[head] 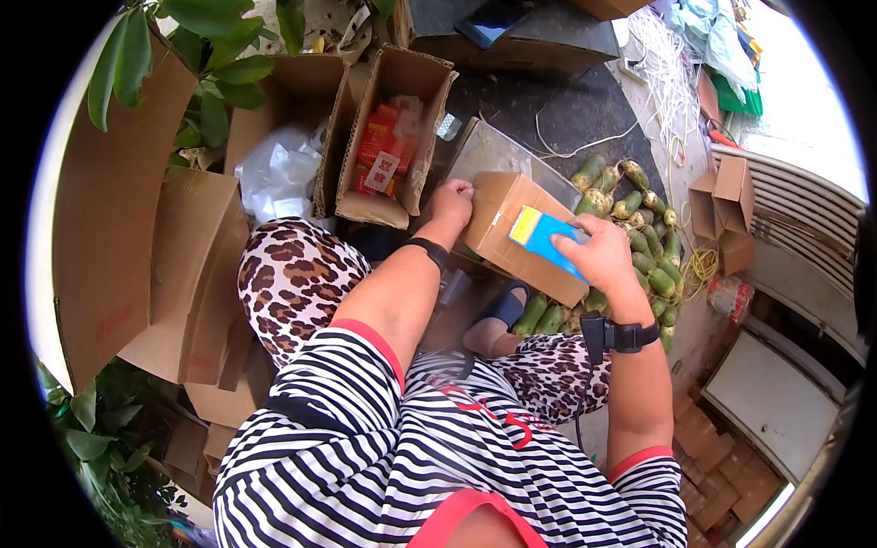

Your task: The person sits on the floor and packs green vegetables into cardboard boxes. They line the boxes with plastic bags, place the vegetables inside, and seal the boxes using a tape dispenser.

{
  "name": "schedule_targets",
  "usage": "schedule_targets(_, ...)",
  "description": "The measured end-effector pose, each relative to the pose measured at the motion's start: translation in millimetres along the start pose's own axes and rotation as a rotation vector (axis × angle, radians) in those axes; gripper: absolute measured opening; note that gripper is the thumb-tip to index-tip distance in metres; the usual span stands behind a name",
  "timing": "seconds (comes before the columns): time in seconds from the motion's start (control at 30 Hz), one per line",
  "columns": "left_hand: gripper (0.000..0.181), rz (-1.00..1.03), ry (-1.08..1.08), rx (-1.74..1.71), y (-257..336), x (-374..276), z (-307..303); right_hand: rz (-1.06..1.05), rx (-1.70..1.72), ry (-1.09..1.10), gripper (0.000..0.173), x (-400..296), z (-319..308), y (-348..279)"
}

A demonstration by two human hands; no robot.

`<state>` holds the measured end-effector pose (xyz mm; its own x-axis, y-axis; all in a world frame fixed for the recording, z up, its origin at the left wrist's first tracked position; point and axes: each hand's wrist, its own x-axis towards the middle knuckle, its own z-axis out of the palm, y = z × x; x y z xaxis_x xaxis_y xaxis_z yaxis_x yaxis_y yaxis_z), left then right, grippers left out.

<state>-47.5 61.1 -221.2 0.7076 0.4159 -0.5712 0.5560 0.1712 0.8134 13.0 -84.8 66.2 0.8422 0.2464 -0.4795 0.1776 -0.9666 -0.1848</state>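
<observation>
A closed cardboard box (493, 216) sits tilted in front of me, partly over a grey flat-topped surface (497, 154). My right hand (599, 250) grips a flat blue-and-yellow item (548, 240) with the thumb on top, holding it against the box's upper side. What exactly this item is, I cannot tell. At the box's left end is my left hand (452, 203), fingers curled and touching the cardboard; whether they grip it is hidden. Left of that hand, an open carton (373, 205) holds several red packets (384, 140).
A second open carton (294, 72) contains clear plastic bags (284, 171). Green radish-like vegetables (644, 233) lie in a pile on the right. Large cardboard boxes (116, 226) stand at far left, below overhanging leaves (205, 41). White cords (661, 75) cross the ground at upper right.
</observation>
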Motion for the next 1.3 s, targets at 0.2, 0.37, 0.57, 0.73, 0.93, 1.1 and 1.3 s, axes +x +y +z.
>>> schedule_targets(0.2, 0.029, 0.086, 0.162, 0.481, 10, -18, -4, -0.002, -0.011, 0.007, 0.045, 0, 2, 5)
schedule_targets(0.37, 0.036, -0.046, 0.149, 0.271, 39, -35, -17, 0.023, 0.007, 0.013, 0.044, -6, -2, -4)
schedule_targets(0.57, 0.052, 0.381, -0.139, 0.019, 88, -133, -29, 0.025, 0.044, -0.019, 0.044, -7, -4, 1)
schedule_targets(0.73, 0.076, 0.070, -0.403, -0.007, 49, -85, -29, 0.020, 0.024, -0.004, 0.043, -10, 1, 5)
schedule_targets(0.93, 0.061, -0.126, -0.452, 0.031, 16, -21, -15, -0.025, 0.024, -0.008, 0.045, -8, -3, 0)
schedule_targets(1.1, 0.048, 0.096, -0.124, 0.374, 67, -52, -17, 0.052, 0.035, -0.016, 0.047, -16, -7, 2)
schedule_targets(1.3, 0.063, 0.347, -0.188, 0.639, 113, -87, -11, 0.008, 0.004, -0.033, 0.047, -17, -11, 1)
